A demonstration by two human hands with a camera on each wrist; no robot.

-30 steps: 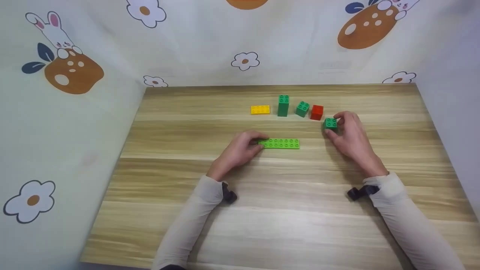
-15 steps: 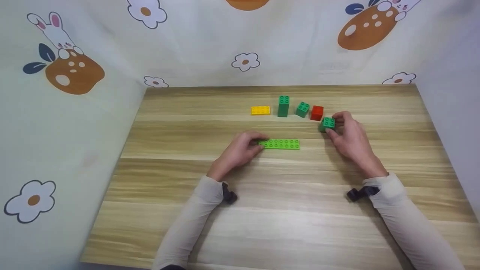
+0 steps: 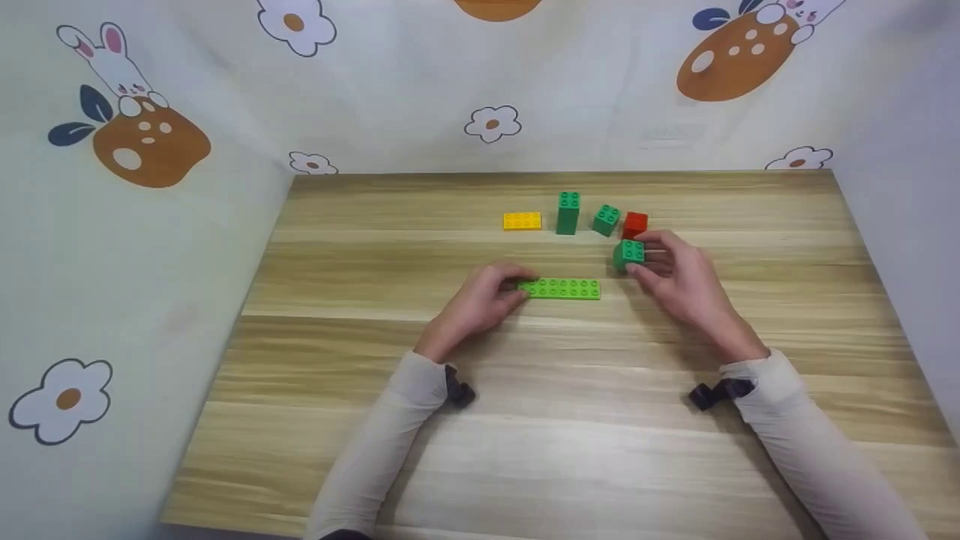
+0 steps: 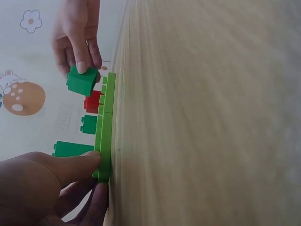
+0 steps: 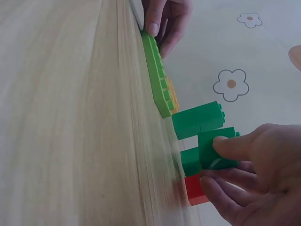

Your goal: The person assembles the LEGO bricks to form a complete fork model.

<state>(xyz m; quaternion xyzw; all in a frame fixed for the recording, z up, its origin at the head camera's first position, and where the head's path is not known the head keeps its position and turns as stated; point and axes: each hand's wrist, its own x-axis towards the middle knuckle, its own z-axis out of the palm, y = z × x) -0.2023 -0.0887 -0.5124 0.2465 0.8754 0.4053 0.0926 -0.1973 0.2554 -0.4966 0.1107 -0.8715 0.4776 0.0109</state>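
My left hand [image 3: 484, 300] pinches the left end of a long lime-green building plate [image 3: 562, 289] lying flat on the table. In the right wrist view that plate [image 5: 156, 75] shows its row of studs. Between thumb and fingers, my right hand [image 3: 686, 281] holds a green building brick [image 3: 632, 253], raised above the tabletop and right of the plate's far end. The left wrist view shows this brick [image 4: 82, 81] tilted, apart from the plate. Just behind it stands a red brick [image 3: 635, 223], partly hidden in the head view by the held brick and fingers.
Along the back of the wooden table [image 3: 375, 247] stand another green brick [image 3: 605, 219], a taller green stack [image 3: 568, 214] and a flat yellow brick [image 3: 522, 220]. A patterned curtain [image 3: 405, 90] rises behind the table and on its left.
My right hand has lifted the green brick and carried it left, in front of the red brick. My left hand stays on the lime-green plate.
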